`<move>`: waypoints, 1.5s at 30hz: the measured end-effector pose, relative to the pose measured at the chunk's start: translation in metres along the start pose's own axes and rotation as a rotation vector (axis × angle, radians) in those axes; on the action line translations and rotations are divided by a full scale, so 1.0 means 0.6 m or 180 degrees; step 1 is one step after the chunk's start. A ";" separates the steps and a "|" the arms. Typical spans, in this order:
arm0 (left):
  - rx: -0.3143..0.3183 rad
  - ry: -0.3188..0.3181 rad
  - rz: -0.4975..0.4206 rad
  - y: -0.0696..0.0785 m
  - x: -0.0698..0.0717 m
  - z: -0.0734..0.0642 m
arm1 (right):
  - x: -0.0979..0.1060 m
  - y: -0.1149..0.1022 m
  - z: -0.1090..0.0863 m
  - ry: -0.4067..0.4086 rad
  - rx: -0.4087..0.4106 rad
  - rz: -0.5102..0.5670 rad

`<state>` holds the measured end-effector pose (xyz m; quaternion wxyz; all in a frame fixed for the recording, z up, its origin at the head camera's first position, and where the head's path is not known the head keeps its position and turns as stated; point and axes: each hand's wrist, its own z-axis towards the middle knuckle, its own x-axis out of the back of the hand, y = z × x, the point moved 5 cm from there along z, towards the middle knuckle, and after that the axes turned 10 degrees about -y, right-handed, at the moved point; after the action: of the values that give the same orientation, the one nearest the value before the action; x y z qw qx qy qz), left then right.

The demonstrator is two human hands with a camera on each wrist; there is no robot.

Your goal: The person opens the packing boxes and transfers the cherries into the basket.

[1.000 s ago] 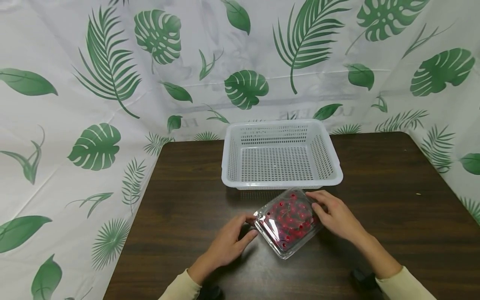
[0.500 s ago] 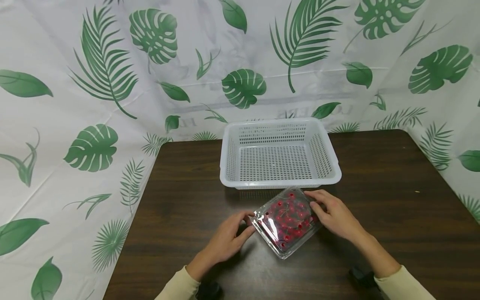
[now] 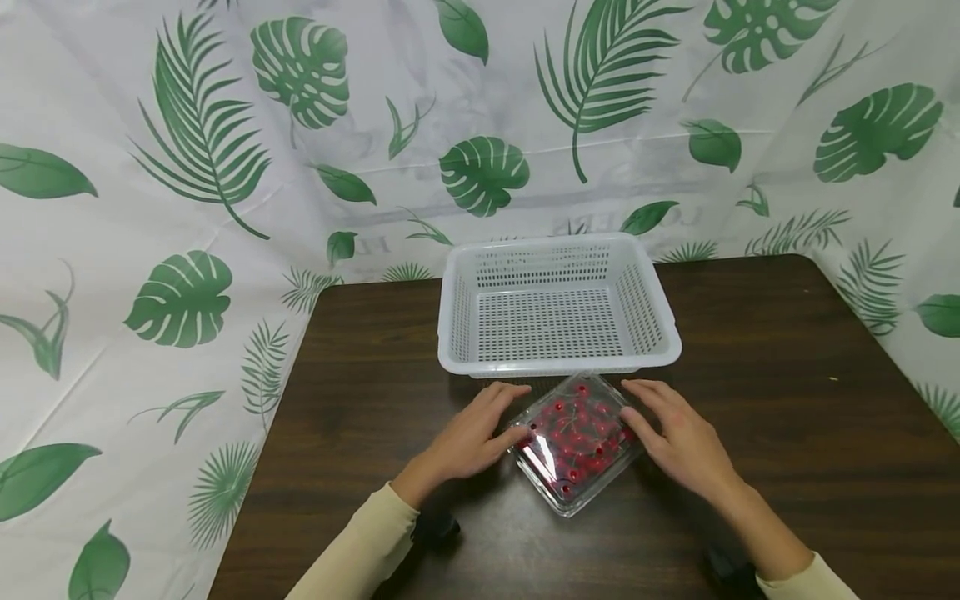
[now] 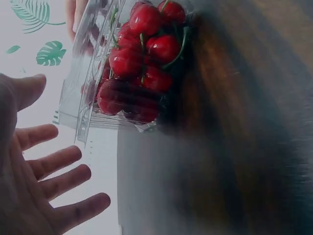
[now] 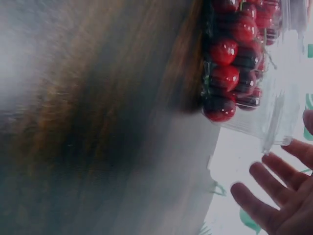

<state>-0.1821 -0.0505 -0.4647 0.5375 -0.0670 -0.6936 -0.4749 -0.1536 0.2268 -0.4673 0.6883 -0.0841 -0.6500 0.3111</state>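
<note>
A clear plastic clamshell box (image 3: 576,442) lies at an angle on the table, lid down over red cherries (image 4: 131,58) with green stems. At its left side is my left hand (image 3: 471,435), fingers extended and spread. The left wrist view shows a gap between those fingers and the box wall. My right hand (image 3: 681,442) is by the opposite side, its thumb near the lid's edge. In the right wrist view the right fingers reach the lid's rim (image 5: 274,125); whether they touch it, I cannot tell.
A white perforated plastic basket (image 3: 558,367) stands just behind the box, with nothing in it. Both rest on a dark wood-grain table (image 3: 360,400). A white cloth with green leaf prints (image 3: 420,75) hangs behind and to the left.
My left hand has come off the box's left corner, shifted up and forward along its side, and spread its fingers. The right fingers have loosened slightly. The box stays in place.
</note>
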 end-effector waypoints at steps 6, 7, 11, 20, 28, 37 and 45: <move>-0.0295 -0.0312 0.0318 0.013 -0.003 0.041 | 0.012 -0.008 -0.026 0.0212 -0.0066 -0.0175; -0.0366 -0.0356 0.0380 0.016 -0.004 0.048 | 0.013 -0.008 -0.030 0.0236 -0.0067 -0.0171; -0.0638 -0.0538 0.0481 0.025 -0.010 0.073 | 0.017 -0.007 -0.041 0.0333 -0.0061 -0.0124; -0.0788 -0.0861 0.0624 0.022 -0.024 0.097 | 0.017 -0.003 -0.053 0.0387 -0.0061 -0.0030; -0.0656 -0.0646 0.1084 0.028 -0.023 0.079 | 0.019 0.004 -0.057 0.0418 -0.0075 0.0011; -0.0503 -0.0424 0.1636 0.037 -0.013 0.036 | 0.013 0.013 -0.061 0.0346 -0.0101 0.0081; -0.0548 -0.0262 0.1731 0.040 -0.019 0.011 | 0.013 0.012 -0.060 0.0337 -0.0091 0.0069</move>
<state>-0.1672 -0.0280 -0.4596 0.6088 -0.3151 -0.6286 -0.3674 -0.1223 0.2471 -0.4697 0.7170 -0.1174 -0.6161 0.3043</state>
